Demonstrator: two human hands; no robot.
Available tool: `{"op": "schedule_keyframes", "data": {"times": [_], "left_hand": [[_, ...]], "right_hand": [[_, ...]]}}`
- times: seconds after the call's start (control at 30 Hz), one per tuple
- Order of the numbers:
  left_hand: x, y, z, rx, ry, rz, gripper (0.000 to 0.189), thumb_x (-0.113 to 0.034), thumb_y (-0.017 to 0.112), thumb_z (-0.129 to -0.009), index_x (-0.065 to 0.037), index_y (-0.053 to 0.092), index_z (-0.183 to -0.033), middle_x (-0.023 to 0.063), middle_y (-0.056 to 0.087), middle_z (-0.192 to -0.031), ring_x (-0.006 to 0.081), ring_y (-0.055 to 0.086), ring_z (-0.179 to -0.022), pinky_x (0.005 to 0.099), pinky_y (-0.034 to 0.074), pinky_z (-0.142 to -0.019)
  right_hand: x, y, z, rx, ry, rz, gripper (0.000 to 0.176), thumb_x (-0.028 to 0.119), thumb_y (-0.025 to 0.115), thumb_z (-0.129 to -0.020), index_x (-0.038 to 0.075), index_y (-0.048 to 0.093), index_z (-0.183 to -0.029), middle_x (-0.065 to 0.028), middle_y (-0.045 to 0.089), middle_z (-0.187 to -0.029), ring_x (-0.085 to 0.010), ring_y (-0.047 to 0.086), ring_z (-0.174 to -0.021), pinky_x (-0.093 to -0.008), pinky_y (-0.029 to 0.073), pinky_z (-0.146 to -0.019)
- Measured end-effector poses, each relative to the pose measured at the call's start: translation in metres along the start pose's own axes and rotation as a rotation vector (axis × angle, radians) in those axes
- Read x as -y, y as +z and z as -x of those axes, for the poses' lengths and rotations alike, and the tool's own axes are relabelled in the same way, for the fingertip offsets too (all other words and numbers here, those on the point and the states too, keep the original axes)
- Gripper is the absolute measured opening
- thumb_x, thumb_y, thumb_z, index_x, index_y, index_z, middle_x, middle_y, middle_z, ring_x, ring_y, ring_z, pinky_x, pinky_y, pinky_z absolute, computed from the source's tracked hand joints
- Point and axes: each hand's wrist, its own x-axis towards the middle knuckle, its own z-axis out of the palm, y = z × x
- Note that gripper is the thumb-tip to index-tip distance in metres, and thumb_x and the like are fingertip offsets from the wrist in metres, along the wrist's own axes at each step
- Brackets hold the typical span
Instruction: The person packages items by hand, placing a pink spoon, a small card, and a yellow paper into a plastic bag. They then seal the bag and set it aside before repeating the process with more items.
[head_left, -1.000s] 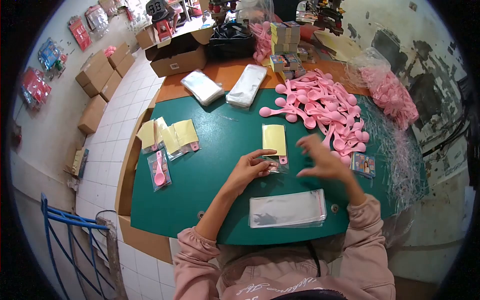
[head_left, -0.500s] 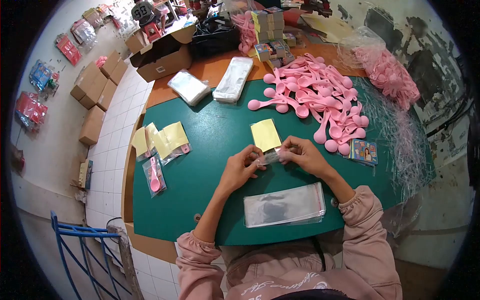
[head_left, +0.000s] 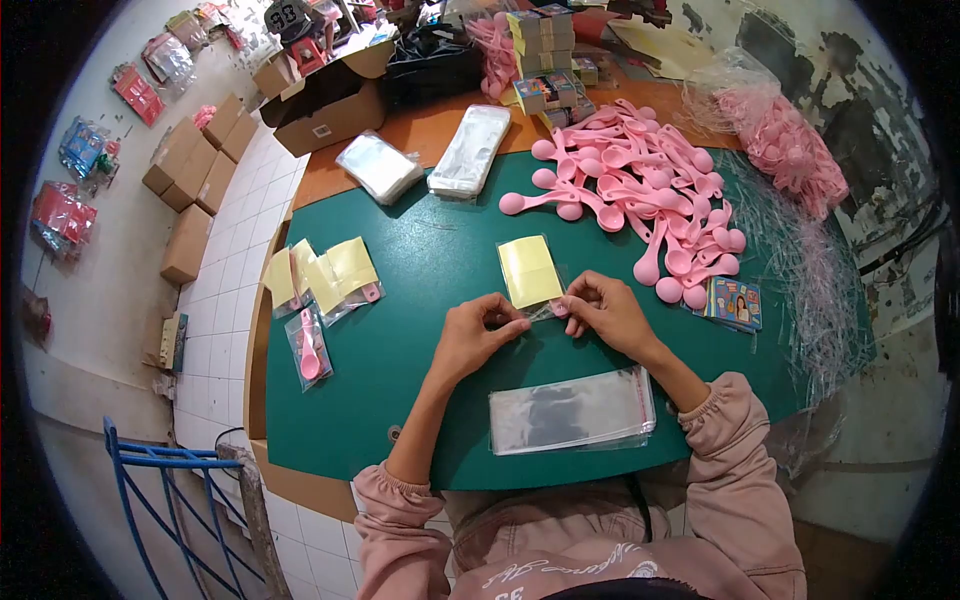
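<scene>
Left hand [head_left: 482,335]: the thumb and index finger are extended and slightly parted, with their tips at the lower edge of the clear packet [head_left: 530,275]; whether film is pinched there cannot be told. Right hand [head_left: 606,314]: the thumb and forefinger are brought close together at the packet's lower right corner, beside the pink handle end [head_left: 559,308]. The yellow card [head_left: 530,270] in the packet lies beyond the fingertips, flat on the green table [head_left: 420,270].
</scene>
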Motion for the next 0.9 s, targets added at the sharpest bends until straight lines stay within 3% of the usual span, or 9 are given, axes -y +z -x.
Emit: {"op": "schedule_keyframes", "data": {"times": [0.07, 0.2, 0.27, 0.4, 0.63, 0.7, 0.73, 0.83, 0.9], "left_hand": [[-0.01, 0.002, 0.001, -0.036, -0.127, 0.027, 0.013, -0.011, 0.066, -0.078, 0.0, 0.06, -0.081, 0.0032, 0.062, -0.075, 0.0077, 0.057, -0.07, 0.0206, 0.048, -0.064], [-0.002, 0.006, 0.001, -0.035, -0.115, 0.08, 0.017, -0.012, 0.066, -0.078, 0.0, 0.056, -0.087, 0.0037, 0.061, -0.079, 0.0083, 0.058, -0.071, 0.0209, 0.047, -0.062], [0.003, 0.01, 0.001, -0.169, -0.041, 0.278, 0.023, -0.014, 0.065, -0.079, 0.0, 0.05, -0.091, 0.0061, 0.061, -0.083, 0.0089, 0.06, -0.072, 0.0209, 0.046, -0.057], [0.007, 0.009, 0.0, -0.119, -0.028, 0.325, 0.022, -0.011, 0.062, -0.081, -0.004, 0.045, -0.093, 0.0054, 0.059, -0.086, 0.008, 0.058, -0.073, 0.0201, 0.045, -0.053], [-0.005, -0.005, 0.007, -0.058, -0.057, 0.236, 0.048, -0.004, 0.058, -0.08, -0.011, 0.042, -0.125, 0.0063, 0.056, -0.109, 0.0065, 0.053, -0.07, 0.0192, 0.042, -0.052], [-0.005, -0.024, 0.01, -0.091, -0.069, 0.263, 0.055, -0.003, 0.056, -0.08, -0.013, 0.039, -0.13, 0.0064, 0.054, -0.115, 0.0064, 0.053, -0.07, 0.0193, 0.042, -0.052], [-0.006, -0.036, 0.014, -0.165, -0.052, 0.244, 0.053, -0.002, 0.055, -0.08, -0.014, 0.039, -0.13, 0.0059, 0.052, -0.117, 0.0062, 0.053, -0.072, 0.019, 0.042, -0.053], [-0.003, -0.083, 0.033, -0.363, -0.053, 0.242, 0.05, -0.004, 0.051, -0.081, -0.015, 0.04, -0.129, 0.0048, 0.051, -0.12, 0.0058, 0.052, -0.078, 0.0179, 0.04, -0.057], [0.001, -0.104, 0.05, -0.63, -0.126, 0.157, 0.046, -0.006, 0.051, -0.08, -0.011, 0.044, -0.125, 0.0086, 0.051, -0.12, 0.0103, 0.053, -0.082, 0.0226, 0.042, -0.064]], "right_hand": [[0.002, 0.001, 0.0, -0.005, 0.006, -0.004, 0.017, 0.011, 0.06, -0.082, -0.002, 0.05, -0.085, -0.0077, 0.061, -0.07, -0.0112, 0.059, -0.056, -0.0224, 0.048, -0.047], [0.002, 0.002, 0.001, -0.013, -0.023, 0.023, 0.019, 0.009, 0.061, -0.081, 0.0, 0.045, -0.087, -0.0082, 0.061, -0.068, -0.0109, 0.059, -0.054, -0.0225, 0.047, -0.045], [0.004, 0.002, 0.0, -0.007, -0.025, 0.026, 0.02, 0.009, 0.061, -0.081, 0.0, 0.046, -0.089, -0.0082, 0.06, -0.069, -0.0107, 0.059, -0.054, -0.0223, 0.047, -0.045], [0.004, 0.003, 0.0, 0.008, -0.007, -0.005, 0.023, 0.01, 0.06, -0.081, 0.0, 0.048, -0.098, -0.0076, 0.06, -0.07, -0.0101, 0.059, -0.056, -0.0216, 0.047, -0.046], [0.018, 0.0, -0.005, 0.024, 0.036, 0.145, 0.024, 0.009, 0.059, -0.08, 0.0, 0.051, -0.101, -0.0089, 0.06, -0.073, -0.014, 0.059, -0.058, -0.0246, 0.048, -0.051], [0.013, -0.005, -0.03, -0.13, -0.516, 0.707, 0.018, 0.009, 0.059, -0.078, 0.001, 0.055, -0.094, -0.012, 0.059, -0.079, -0.0236, 0.059, -0.068, -0.0314, 0.048, -0.062], [0.013, -0.007, -0.05, -0.173, -0.587, 0.793, 0.015, 0.009, 0.06, -0.075, 0.001, 0.057, -0.087, -0.0135, 0.056, -0.086, -0.0309, 0.054, -0.084, -0.0364, 0.045, -0.074], [0.01, -0.017, -0.116, -0.345, -0.746, 1.282, 0.012, 0.007, 0.054, -0.074, 0.002, 0.057, -0.084, -0.0101, 0.055, -0.087, -0.028, 0.05, -0.093, -0.04, 0.042, -0.076], [0.004, -0.02, -0.135, -0.398, -0.65, 1.494, 0.012, 0.006, 0.051, -0.074, 0.004, 0.057, -0.084, -0.0096, 0.056, -0.088, -0.0266, 0.051, -0.093, -0.0405, 0.041, -0.074]]}}
